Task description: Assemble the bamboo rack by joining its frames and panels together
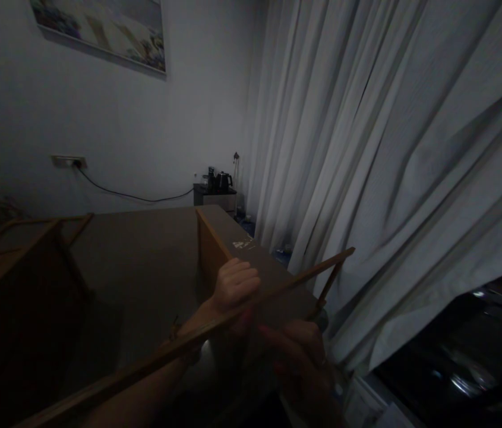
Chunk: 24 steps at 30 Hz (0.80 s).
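My left hand is closed in a fist, its knuckles up, beside the end of an upright wooden board. What its fingers hold, if anything, is hidden. A long, thin wooden bar crosses in front of my left wrist, rising to the right, where a short wooden leg joins it. Below the bar, my right hand is dark and partly blurred. Its fingers are bent together, pointing toward my left hand, and I cannot make out anything in them.
A brown table spreads beneath, with another wooden piece at the left. Pale scraps lie near its right edge. White curtains hang at right. A black kettle stands on a cabinet in the corner; a cable runs to it.
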{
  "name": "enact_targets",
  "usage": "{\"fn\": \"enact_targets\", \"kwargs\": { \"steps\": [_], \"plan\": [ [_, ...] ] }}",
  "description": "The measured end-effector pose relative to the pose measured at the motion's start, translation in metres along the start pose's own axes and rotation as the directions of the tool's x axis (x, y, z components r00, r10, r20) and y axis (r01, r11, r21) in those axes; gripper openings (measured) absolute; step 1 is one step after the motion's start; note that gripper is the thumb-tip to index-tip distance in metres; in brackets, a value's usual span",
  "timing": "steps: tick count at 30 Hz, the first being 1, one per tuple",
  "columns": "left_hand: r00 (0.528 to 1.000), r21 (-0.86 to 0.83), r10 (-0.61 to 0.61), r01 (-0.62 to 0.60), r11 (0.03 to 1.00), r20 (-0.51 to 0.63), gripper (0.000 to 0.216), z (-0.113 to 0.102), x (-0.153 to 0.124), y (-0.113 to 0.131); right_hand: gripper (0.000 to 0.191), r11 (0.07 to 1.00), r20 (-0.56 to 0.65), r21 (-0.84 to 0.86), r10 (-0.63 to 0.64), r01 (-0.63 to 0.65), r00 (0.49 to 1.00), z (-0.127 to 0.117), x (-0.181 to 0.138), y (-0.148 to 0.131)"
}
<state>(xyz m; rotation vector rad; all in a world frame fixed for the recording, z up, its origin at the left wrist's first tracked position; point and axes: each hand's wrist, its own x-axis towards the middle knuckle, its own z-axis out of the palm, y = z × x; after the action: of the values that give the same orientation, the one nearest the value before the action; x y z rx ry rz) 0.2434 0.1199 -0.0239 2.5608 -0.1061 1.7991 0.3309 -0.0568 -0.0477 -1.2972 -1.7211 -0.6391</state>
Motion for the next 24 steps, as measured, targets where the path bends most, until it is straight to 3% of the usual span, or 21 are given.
{"fn": "enact_targets", "kwargs": {
  "steps": [10,17,24],
  "plan": [
    [0.995,-0.014,-0.097,0.097,0.995,-0.028,0.046,-0.031,0.014,0.035,0.029,0.999,0.022,-0.019,-0.033,0.033,0.999,-0.006,0.003,-0.002],
    [0.996,-0.007,-0.061,0.061,0.998,-0.059,0.053,-0.015,0.012,0.023,0.024,1.000,-0.132,-0.004,0.003,-0.003,0.991,0.004,0.010,-0.012],
    [0.999,-0.020,0.016,-0.017,1.000,-0.048,0.060,-0.009,0.006,0.008,0.025,0.986,-0.163,0.143,0.107,-0.084,0.981,0.010,0.016,-0.019]
  ]
}}
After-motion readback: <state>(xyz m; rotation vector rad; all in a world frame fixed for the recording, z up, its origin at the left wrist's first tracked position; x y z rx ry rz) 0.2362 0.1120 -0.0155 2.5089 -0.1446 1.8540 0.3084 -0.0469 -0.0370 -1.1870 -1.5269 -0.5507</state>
